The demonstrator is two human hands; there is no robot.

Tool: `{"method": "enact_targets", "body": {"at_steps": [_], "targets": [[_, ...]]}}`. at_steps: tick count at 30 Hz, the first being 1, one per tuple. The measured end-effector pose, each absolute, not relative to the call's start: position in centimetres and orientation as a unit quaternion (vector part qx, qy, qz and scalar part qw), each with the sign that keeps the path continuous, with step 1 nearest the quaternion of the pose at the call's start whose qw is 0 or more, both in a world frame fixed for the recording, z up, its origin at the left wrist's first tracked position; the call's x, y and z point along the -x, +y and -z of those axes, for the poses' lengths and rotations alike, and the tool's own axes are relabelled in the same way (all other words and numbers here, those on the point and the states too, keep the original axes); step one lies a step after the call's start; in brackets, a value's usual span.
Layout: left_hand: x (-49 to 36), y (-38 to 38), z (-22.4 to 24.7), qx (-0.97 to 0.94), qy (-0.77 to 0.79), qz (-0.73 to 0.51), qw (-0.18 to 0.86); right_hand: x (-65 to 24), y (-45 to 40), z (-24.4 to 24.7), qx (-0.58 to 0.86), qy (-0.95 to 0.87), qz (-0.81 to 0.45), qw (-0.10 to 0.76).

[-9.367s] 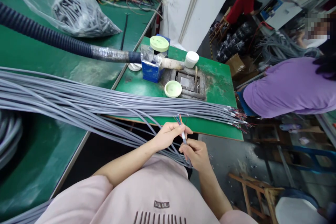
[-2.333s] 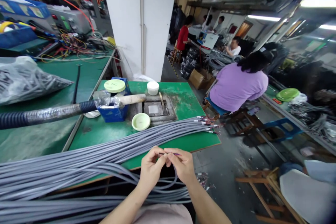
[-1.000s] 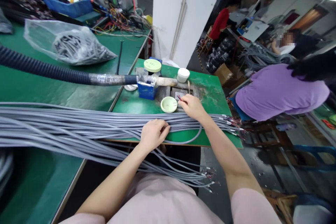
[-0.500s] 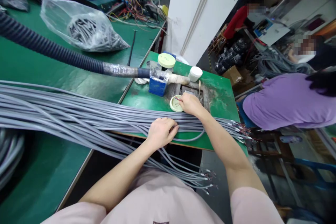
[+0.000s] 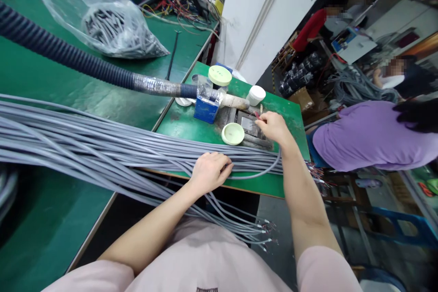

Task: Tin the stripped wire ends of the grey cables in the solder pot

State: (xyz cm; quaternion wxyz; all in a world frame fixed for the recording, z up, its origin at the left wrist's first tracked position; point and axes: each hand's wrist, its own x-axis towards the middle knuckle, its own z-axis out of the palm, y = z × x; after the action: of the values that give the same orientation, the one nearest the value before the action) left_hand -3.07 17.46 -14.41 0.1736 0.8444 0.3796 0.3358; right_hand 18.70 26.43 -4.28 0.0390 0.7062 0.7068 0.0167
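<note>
My right hand [image 5: 274, 127] pinches the end of a grey cable, with thin red and dark wires [image 5: 257, 116] sticking out past the fingertips. Those wires are over a square metal pot with a silvery surface [image 5: 247, 124], set in a dirty frame. From that hand the grey cable [image 5: 262, 174] loops back to my left hand [image 5: 210, 172], whose fingers curl closed over it on top of a thick bundle of grey cables [image 5: 164, 149]. A shallow pale-yellow dish [image 5: 233, 133] stands between the bundle and the pot.
A ribbed black hose [image 5: 85, 61] ends in a pale nozzle [image 5: 236, 101] beside the pot, propped on a blue box [image 5: 205, 110]. Behind stand a white tub [image 5: 256, 95] and a yellow-lidded jar [image 5: 219, 75]. A person in purple [image 5: 372, 134] sits at right.
My right hand has moved right from the pale-yellow dish to above the metal pot, carrying the wire ends. My left hand stays on the cables. The view has shifted slightly.
</note>
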Motion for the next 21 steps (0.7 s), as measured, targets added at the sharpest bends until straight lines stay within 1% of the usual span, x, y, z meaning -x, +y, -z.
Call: {"method": "enact_targets", "body": {"at_steps": [6, 11, 21], "targets": [[3.1, 17.6, 14.5, -0.845, 0.375, -0.343, 0.168, -21.6, 28.6, 6.8, -0.775, 0.628, 0.022, 0.067], [3.0, 17.6, 14.6, -0.845, 0.372, -0.348, 0.163, -21.7, 29.5, 8.3, -0.782, 0.618, 0.031, 0.075], [3.0, 17.6, 14.6, -0.848, 0.37, -0.344, 0.16, -21.7, 30.3, 9.2, -0.79, 0.605, 0.045, 0.088]]}}
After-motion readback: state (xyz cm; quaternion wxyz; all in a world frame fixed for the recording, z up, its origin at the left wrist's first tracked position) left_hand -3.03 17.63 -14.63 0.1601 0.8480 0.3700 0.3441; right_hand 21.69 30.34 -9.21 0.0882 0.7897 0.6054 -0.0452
